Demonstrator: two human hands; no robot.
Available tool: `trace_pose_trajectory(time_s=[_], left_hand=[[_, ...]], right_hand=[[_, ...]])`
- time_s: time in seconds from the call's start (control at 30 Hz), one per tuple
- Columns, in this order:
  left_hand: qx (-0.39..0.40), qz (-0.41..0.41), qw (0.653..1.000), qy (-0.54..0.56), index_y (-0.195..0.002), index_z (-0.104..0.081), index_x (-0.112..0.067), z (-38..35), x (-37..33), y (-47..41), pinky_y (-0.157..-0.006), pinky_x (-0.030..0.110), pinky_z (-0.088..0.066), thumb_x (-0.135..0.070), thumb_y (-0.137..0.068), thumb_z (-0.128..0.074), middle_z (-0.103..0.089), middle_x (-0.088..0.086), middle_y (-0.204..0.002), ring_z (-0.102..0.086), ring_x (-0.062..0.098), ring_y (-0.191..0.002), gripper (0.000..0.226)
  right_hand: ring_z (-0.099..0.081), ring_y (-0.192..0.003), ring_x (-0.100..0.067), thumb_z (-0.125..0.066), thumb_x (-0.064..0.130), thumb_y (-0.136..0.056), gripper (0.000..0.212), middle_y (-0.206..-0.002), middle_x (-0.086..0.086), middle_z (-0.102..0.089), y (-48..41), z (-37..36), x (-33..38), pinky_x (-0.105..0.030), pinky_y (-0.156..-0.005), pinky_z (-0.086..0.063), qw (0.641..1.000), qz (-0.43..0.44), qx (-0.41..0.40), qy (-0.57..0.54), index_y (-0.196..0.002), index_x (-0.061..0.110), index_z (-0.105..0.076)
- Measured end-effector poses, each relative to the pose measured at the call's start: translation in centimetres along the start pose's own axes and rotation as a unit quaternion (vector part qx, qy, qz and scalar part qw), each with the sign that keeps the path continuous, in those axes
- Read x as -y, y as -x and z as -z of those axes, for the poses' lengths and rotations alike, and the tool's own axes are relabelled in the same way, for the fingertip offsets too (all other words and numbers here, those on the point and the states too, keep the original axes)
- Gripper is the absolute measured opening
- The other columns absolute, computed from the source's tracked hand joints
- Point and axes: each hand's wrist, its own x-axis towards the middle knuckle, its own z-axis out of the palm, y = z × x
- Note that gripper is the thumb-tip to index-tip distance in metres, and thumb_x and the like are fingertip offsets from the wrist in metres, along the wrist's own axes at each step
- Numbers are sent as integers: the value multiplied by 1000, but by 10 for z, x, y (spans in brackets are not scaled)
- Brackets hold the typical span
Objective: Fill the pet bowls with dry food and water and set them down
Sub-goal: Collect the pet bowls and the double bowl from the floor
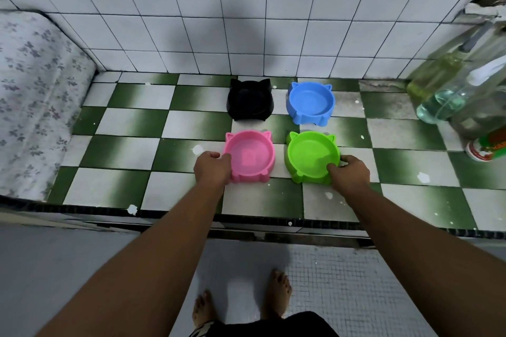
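Note:
Four cat-eared pet bowls stand in a square on a green-and-white checkered counter. The black bowl (249, 100) is at the back left and the blue bowl (310, 102) at the back right. In front, my left hand (212, 168) grips the left rim of the pink bowl (250, 154). My right hand (349, 172) grips the front right rim of the green bowl (312, 154). All four bowls look empty inside.
At the right edge a clear bottle with water (449, 98) stands among other bottles, and a red-and-green labelled container (487, 146) is beside them. A flowered cushion (35, 96) lies at the left. A white tiled wall (246, 13) rises behind the counter. My bare feet stand on the floor below.

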Motion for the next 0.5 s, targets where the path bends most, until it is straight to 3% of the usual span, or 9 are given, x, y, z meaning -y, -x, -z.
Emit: trace_pose_trajectory(time_s=[0.1,0.2,0.3,0.4,0.5], left_hand=[[-11,-18,1000,13,-128,-61,-11,4,-8,3,-77,44,-64,-23,-90,-66,-72,6,-95,-74,20,-67,40],[-21,-38,999,13,-128,-61,-9,8,-15,5,-56,24,-52,-20,-93,-65,-67,1,-106,-60,6,-62,37],[-25,-56,998,10,-130,-60,-11,10,-21,9,-45,14,-35,-18,-97,-60,-59,1,-117,-48,-1,-62,34],[-37,-79,996,13,-124,-61,-15,16,-27,7,-59,20,-38,-19,-96,-61,-61,1,-124,-58,13,-82,28],[-12,-105,994,19,-126,-59,-17,28,-32,11,-80,28,-43,-26,-95,-66,-63,1,-118,-58,17,-100,34]], right_hand=[[-64,-109,-36,-69,27,-83,51,-117,-19,-68,-1,3,6,-36,-93,-49,1000,-10,-12,-7,-130,9,-60],[-65,-102,-36,-65,37,-74,59,-107,-19,-69,2,6,15,-38,-88,-50,1000,9,-21,-5,-125,9,-59],[-64,-101,-35,-68,28,-79,46,-109,-18,-67,3,6,27,-41,-88,-53,996,75,-47,7,-121,8,-60],[-63,-95,-30,-65,20,-85,30,-104,-13,-67,8,0,51,-35,-83,-50,989,141,-40,-1,-112,7,-64],[-61,-91,-23,-66,19,-86,23,-100,-7,-67,15,-13,81,-27,-80,-45,981,193,0,-8,-106,8,-66]])
